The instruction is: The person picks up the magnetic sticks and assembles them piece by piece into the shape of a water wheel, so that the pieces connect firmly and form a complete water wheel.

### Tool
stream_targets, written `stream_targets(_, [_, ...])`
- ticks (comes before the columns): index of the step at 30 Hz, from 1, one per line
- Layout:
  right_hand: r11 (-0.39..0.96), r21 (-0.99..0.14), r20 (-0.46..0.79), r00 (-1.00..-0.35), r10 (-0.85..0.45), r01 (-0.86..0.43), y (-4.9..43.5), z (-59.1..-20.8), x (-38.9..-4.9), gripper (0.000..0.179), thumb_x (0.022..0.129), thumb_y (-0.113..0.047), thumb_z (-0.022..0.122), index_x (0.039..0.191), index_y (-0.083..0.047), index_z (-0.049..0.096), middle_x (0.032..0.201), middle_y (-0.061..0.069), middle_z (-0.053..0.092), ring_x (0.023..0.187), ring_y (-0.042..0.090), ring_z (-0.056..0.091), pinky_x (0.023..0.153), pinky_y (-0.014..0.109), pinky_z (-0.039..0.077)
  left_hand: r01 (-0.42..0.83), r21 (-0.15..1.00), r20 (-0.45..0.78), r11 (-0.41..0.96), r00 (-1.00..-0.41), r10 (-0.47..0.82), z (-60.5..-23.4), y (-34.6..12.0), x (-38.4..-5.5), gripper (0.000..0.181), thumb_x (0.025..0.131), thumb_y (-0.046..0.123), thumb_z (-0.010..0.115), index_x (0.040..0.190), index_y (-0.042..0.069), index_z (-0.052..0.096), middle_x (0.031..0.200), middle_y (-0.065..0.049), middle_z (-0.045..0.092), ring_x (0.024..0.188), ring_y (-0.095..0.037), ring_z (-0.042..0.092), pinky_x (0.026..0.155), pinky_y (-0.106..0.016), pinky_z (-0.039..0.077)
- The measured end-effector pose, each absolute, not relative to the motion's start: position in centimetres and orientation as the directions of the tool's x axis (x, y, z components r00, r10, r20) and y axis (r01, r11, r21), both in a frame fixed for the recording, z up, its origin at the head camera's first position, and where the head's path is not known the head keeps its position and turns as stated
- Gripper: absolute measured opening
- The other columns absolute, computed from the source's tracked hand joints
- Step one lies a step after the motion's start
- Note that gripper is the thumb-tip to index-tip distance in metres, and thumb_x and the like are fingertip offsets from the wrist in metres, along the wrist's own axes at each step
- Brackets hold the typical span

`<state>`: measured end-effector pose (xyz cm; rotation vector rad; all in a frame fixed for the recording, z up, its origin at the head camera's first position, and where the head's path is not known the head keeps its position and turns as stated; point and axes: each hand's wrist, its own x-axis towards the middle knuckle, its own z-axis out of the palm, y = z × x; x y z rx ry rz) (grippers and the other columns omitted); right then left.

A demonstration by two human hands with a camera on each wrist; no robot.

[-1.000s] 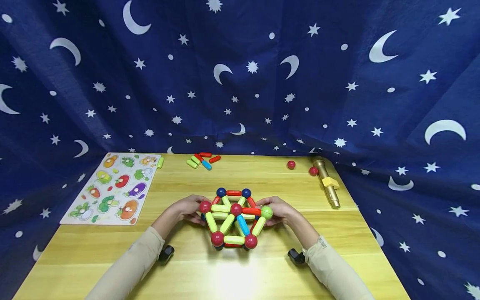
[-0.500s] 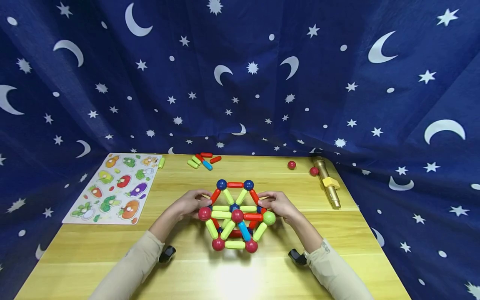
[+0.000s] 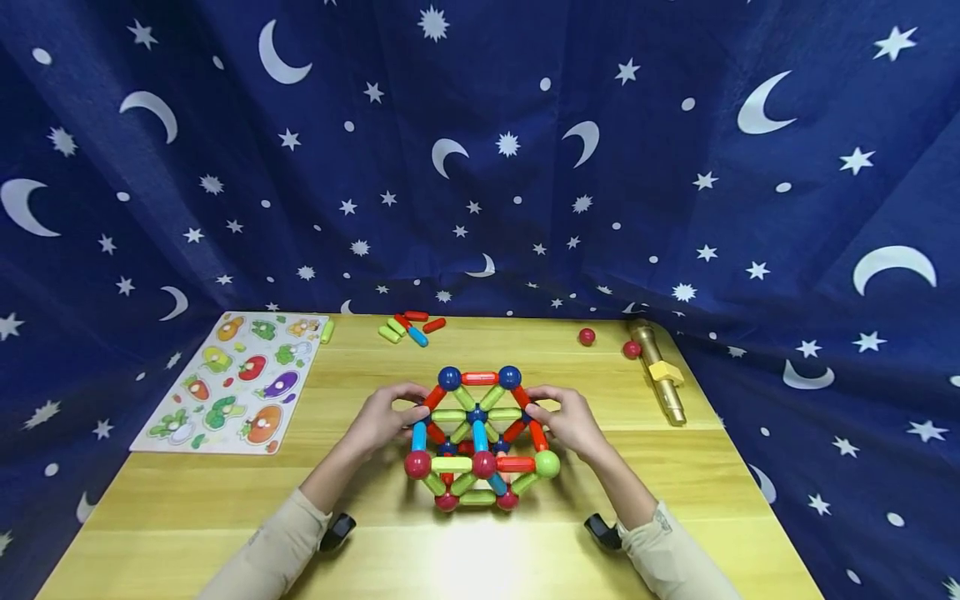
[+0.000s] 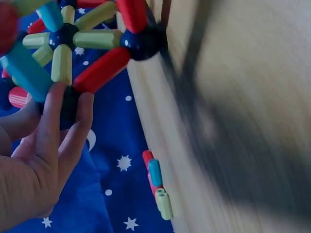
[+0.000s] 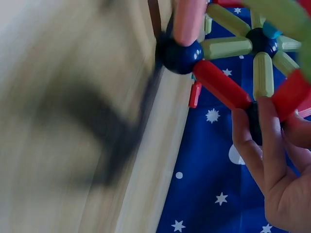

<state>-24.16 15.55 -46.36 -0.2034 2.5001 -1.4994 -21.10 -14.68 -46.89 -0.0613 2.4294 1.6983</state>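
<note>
A frame built of magnetic rods and balls is held between both hands in the middle of the head view. Its ring of dark blue balls tilts up at the far side, while red balls and one green ball are nearer the person. My left hand grips the left corner; in the left wrist view, its fingers curl round a dark blue ball. On the opposite corner my right hand pinches another dark blue ball, seen partly hidden by fingers in the right wrist view.
Several loose rods lie at the table's back edge. A vegetable puzzle board is at the left. Two red balls and a gold tube with a yellow nut lie back right. A starry blue curtain rises behind.
The hands have tipped the frame toward the person: its blue-ball ring has turned into view, and the red and green balls have swung down. The fingers have come round onto its side corners.
</note>
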Motion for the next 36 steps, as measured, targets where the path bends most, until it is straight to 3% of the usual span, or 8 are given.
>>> stream_targets(8, [0.428, -0.903, -0.153, -0.963, -0.223, 0.045, 15.9, -46.5, -23.8, 0.03, 0.092, -0.009, 0.066, 0.121, -0.005, 0.067, 0.115, 0.024, 0.067, 0.077, 0.015, 0.07, 0.061, 0.043, 0.059, -0.154, 0.926, -0.182, 0.344, -0.982, 0.051, -46.8, -14.4, -21.1, 0.024, 0.089, 0.005, 0.068, 0.112, 0.011, 0.068, 0.114, -0.012, 0.063, 0.074, -0.015, 0.065, 0.07, -0.045, 0.059])
stream_targets(15, [0.396, -0.918, -0.121, -0.963, -0.242, 0.016, 16.1, -46.4, -23.4, 0.032, 0.091, -0.008, 0.066, 0.123, -0.003, 0.065, 0.122, 0.026, 0.063, 0.09, 0.023, 0.073, 0.061, 0.042, 0.058, -0.093, 0.934, -0.117, 0.345, -0.992, 0.049, -47.2, -14.5, -20.9, 0.025, 0.089, 0.005, 0.067, 0.113, 0.011, 0.069, 0.115, -0.014, 0.064, 0.075, -0.018, 0.068, 0.067, -0.035, 0.059])
stream_targets(23, [0.39, -0.92, -0.134, -0.96, -0.244, 0.029, 16.3, -46.5, -23.3, 0.029, 0.089, -0.005, 0.068, 0.119, -0.003, 0.067, 0.111, 0.022, 0.07, 0.072, 0.01, 0.067, 0.051, 0.026, 0.051, -0.081, 0.933, -0.092, 0.35, -0.996, 0.015, -47.4, -14.2, -20.2, 0.024, 0.088, 0.004, 0.069, 0.111, 0.012, 0.07, 0.117, -0.015, 0.065, 0.079, -0.018, 0.069, 0.073, -0.042, 0.059])
stream_targets(26, [0.396, -0.918, -0.135, -0.961, -0.242, 0.029, 16.3, -46.5, -23.4, 0.028, 0.089, -0.006, 0.068, 0.117, -0.004, 0.068, 0.109, 0.02, 0.071, 0.07, 0.01, 0.067, 0.052, 0.027, 0.053, -0.08, 0.931, -0.088, 0.355, -0.996, 0.006, -47.5, -14.1, -20.3, 0.024, 0.088, 0.005, 0.069, 0.111, 0.012, 0.07, 0.116, -0.014, 0.066, 0.078, -0.018, 0.069, 0.072, -0.042, 0.059])
stream_targets(31, [0.402, -0.915, -0.149, -0.961, -0.234, 0.044, 16.3, -46.6, -23.4, 0.028, 0.09, -0.006, 0.067, 0.118, -0.003, 0.068, 0.111, 0.02, 0.07, 0.073, 0.01, 0.068, 0.059, 0.035, 0.057, -0.072, 0.906, -0.073, 0.418, -0.997, -0.013, -47.7, -13.7, -20.3, 0.021, 0.089, 0.006, 0.068, 0.109, 0.012, 0.07, 0.114, -0.011, 0.068, 0.074, -0.016, 0.067, 0.067, -0.033, 0.056])
stream_targets(36, [0.401, -0.915, -0.148, -0.966, -0.214, 0.051, 16.1, -46.7, -23.1, 0.028, 0.09, -0.005, 0.067, 0.117, -0.002, 0.068, 0.104, 0.019, 0.071, 0.065, 0.008, 0.064, 0.053, 0.027, 0.052, -0.035, 0.878, -0.012, 0.477, -0.999, -0.05, -47.6, -13.1, -20.0, 0.018, 0.088, 0.004, 0.068, 0.106, 0.008, 0.071, 0.108, -0.012, 0.071, 0.065, -0.013, 0.061, 0.057, -0.022, 0.043])
